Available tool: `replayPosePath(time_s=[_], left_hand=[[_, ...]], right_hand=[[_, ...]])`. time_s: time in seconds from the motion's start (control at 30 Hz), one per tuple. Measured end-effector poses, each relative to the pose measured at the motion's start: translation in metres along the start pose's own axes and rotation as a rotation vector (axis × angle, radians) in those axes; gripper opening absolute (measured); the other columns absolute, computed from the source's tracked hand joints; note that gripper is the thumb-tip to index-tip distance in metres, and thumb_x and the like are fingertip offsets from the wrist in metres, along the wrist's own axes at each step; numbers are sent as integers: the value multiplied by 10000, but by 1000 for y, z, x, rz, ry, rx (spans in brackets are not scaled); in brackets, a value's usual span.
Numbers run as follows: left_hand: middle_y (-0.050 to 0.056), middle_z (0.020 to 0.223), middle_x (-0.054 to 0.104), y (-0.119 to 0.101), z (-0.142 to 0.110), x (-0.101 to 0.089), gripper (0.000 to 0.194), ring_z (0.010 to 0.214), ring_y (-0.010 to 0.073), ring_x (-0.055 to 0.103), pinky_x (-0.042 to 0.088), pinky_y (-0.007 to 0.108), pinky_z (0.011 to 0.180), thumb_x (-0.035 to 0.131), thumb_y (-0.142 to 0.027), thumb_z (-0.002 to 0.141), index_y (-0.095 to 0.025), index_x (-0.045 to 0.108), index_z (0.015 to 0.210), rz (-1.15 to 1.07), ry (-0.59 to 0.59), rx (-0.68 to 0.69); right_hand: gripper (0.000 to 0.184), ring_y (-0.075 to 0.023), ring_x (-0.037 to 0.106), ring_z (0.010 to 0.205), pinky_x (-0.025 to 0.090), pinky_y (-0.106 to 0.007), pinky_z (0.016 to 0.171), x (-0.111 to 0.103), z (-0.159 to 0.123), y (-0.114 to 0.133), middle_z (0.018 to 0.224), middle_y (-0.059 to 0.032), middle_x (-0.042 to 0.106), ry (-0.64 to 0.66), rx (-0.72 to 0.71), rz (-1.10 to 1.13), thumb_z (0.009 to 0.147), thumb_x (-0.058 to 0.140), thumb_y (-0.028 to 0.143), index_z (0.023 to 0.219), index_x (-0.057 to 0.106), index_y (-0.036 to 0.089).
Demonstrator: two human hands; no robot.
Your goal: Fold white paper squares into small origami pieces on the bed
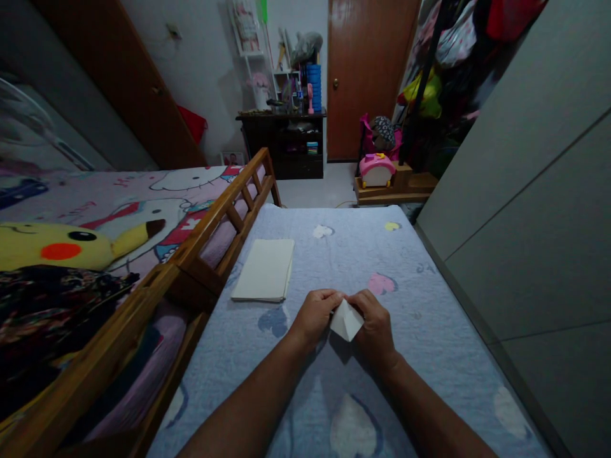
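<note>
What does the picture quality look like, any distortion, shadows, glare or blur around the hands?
In the head view, wide-angle distortion makes the wooden bed rail and wooden door lean; a dark shadow falls on the blue quilt under the left hand, right hand and folded white paper; no strong glare or blur shows.

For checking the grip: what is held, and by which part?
The left hand and right hand hold a folded white paper by its upper part.

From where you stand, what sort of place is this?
Probably a child's bedroom: a wooden bunk-bed rail, a blue heart-patterned bed cover, a Pikachu plush and a pink toy.
</note>
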State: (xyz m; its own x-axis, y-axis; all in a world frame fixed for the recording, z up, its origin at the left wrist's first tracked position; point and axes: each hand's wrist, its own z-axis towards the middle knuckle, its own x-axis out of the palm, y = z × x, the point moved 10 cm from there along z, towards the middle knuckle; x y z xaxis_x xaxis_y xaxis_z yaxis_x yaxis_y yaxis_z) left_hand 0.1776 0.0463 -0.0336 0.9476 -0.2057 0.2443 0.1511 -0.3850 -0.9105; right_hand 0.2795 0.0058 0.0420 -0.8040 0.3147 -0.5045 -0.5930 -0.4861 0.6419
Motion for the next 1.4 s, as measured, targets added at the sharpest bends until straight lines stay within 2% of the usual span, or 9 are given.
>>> replayPosePath(time_s=[0.43, 0.6, 0.8, 0.9, 0.97, 1.03, 1.13, 1.27, 1.4], left_hand=[[6, 626, 594, 8, 5, -7, 317, 563, 106, 494, 372, 231, 552, 754, -425, 670, -117, 678, 688, -35, -31, 15], [-2, 624, 586, 0, 9, -15, 302, 553, 104, 492, 385, 228, 545, 716, -418, 713, -120, 671, 709, 33, -70, 79], [-7, 642, 586, -13, 13, -30, 280, 572, 115, 513, 394, 223, 539, 674, -406, 766, -128, 670, 735, 158, -140, 170], [-12, 649, 583, -15, 14, -32, 267, 590, 118, 521, 406, 224, 562, 662, -400, 787, -137, 669, 741, 200, -140, 187], [-11, 660, 590, -17, 14, -32, 256, 603, 122, 528, 414, 227, 576, 661, -394, 790, -141, 672, 749, 227, -136, 203], [-4, 672, 602, -20, 13, -30, 254, 617, 128, 536, 417, 229, 585, 659, -392, 791, -142, 678, 753, 255, -135, 221], [4, 669, 604, -23, 12, -28, 266, 616, 132, 535, 413, 228, 574, 669, -404, 780, -142, 674, 736, 266, -134, 224], [6, 698, 609, -15, 12, -26, 355, 591, 120, 544, 420, 217, 547, 716, -473, 737, -140, 661, 846, 126, -71, 121], [37, 824, 663, 0, 9, -12, 601, 637, 140, 621, 469, 220, 544, 774, -512, 691, -149, 580, 1129, 42, 139, -24]], right_hand=[[69, -145, 539, 686, 430, -259, 616, 5, -5, -14, 759, -5, 565, -3, 77, 69, 869, 563, 155, 872, 619, 196], [121, -151, 553, 731, 440, -266, 655, 9, -5, -20, 803, -10, 585, 46, 134, 163, 825, 570, 143, 917, 627, 197], [326, -150, 577, 713, 451, -250, 589, 24, -14, -46, 892, -30, 634, 158, 456, 417, 758, 527, 184, 1074, 605, 182], [352, -133, 548, 575, 413, -232, 477, 36, -24, -60, 791, -9, 626, 207, 638, 684, 744, 507, 260, 1074, 590, 171], [333, -115, 491, 462, 360, -219, 409, 43, -30, -66, 669, 19, 594, 248, 738, 778, 810, 489, 348, 1074, 583, 169], [325, -105, 463, 419, 341, -205, 393, 46, -33, -68, 575, 45, 553, 280, 787, 770, 857, 512, 431, 1038, 584, 171], [326, -84, 458, 418, 342, -185, 390, 48, -32, -64, 587, 60, 560, 323, 805, 761, 802, 649, 442, 988, 573, 186], [380, -73, 470, 415, 364, -178, 381, 50, -30, -62, 646, 59, 599, 293, 838, 817, 741, 717, 420, 1000, 542, 203], [433, -85, 493, 420, 396, -180, 377, 43, -28, -70, 619, 70, 592, 165, 847, 840, 727, 738, 439, 1020, 513, 213]])
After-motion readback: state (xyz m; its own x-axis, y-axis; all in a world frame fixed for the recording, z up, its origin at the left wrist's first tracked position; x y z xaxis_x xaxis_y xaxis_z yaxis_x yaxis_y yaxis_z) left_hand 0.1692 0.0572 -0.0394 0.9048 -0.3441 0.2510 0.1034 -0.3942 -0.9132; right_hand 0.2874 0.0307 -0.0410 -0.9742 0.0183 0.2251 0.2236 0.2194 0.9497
